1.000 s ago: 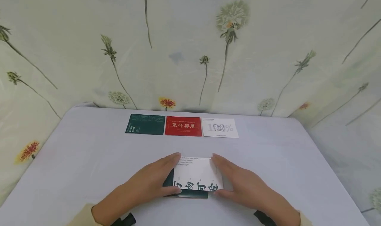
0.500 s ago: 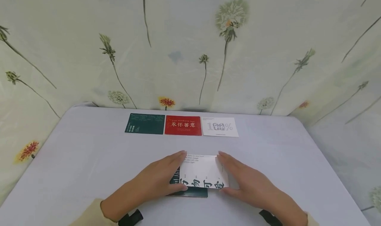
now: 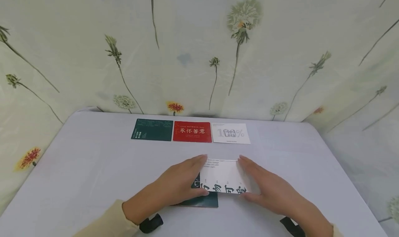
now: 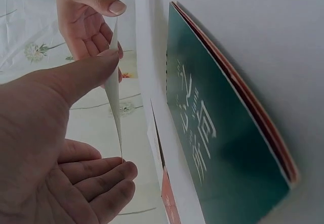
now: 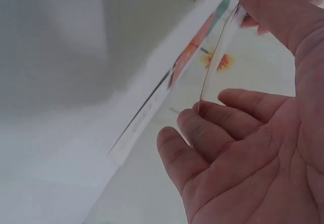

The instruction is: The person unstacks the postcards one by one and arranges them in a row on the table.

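A white card (image 3: 223,174) with dark green Chinese characters is held above the table between both hands. My left hand (image 3: 179,180) pinches its left side between thumb and fingers. At the right side, my right hand (image 3: 271,185) grips the card the same way. The left wrist view shows the card (image 4: 115,92) nearly edge-on, clear of the surface. Below it lies a stack of cards (image 3: 204,200), partly covered in the head view. Its green top card (image 4: 217,133) bears white characters, and reddish edges show underneath.
Along the far side of the white-covered table (image 3: 93,167) lie a green card (image 3: 152,130), a red card (image 3: 192,132) and a white "Good Luck" card (image 3: 230,133) in a row. A flower-printed cloth (image 3: 187,81) hangs behind.
Both hands have moved right and slightly away from me, carrying the white card. More of the green stack now shows beneath. The far row of cards has stayed put.
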`<state>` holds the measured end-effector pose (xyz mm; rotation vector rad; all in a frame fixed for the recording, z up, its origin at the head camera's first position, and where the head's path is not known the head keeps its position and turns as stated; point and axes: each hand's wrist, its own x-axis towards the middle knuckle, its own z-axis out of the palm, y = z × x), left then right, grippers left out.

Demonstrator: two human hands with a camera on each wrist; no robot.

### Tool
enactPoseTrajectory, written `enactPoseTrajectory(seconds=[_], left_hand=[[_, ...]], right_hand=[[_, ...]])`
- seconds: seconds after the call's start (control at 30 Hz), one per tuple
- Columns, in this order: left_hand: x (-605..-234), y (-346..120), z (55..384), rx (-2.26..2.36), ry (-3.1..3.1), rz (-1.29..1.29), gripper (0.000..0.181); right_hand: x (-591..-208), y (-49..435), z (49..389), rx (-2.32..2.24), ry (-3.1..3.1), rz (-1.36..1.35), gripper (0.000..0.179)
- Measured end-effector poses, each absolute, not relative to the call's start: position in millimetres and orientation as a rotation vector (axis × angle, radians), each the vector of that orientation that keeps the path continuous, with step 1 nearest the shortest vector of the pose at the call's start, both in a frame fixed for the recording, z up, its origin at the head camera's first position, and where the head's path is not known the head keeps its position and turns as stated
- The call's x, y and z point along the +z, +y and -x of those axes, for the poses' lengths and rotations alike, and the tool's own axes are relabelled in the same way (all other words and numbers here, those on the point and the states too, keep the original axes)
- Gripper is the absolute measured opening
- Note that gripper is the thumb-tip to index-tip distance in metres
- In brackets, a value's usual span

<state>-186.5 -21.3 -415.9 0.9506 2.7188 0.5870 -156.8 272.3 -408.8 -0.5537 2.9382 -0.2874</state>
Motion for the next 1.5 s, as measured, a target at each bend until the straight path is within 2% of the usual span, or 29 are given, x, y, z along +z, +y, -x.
enactPoseTrajectory(seconds=[0.43,1.3,1.5], left_hand=[[-417,0,190,0.563,2.74,-0.92,0.098],[-433,36,214,0.513,2.783,-0.912,0.099],[-437,41,221,0.545,2.79,-0.859,0.1]], right_hand=[[-405,290,159,-0.372,2.922,0.471,0.098],[-419,311,186,-0.377,2.969,0.549,0.099],[-423,313,194,-0.411,2.964,0.563,0.094]])
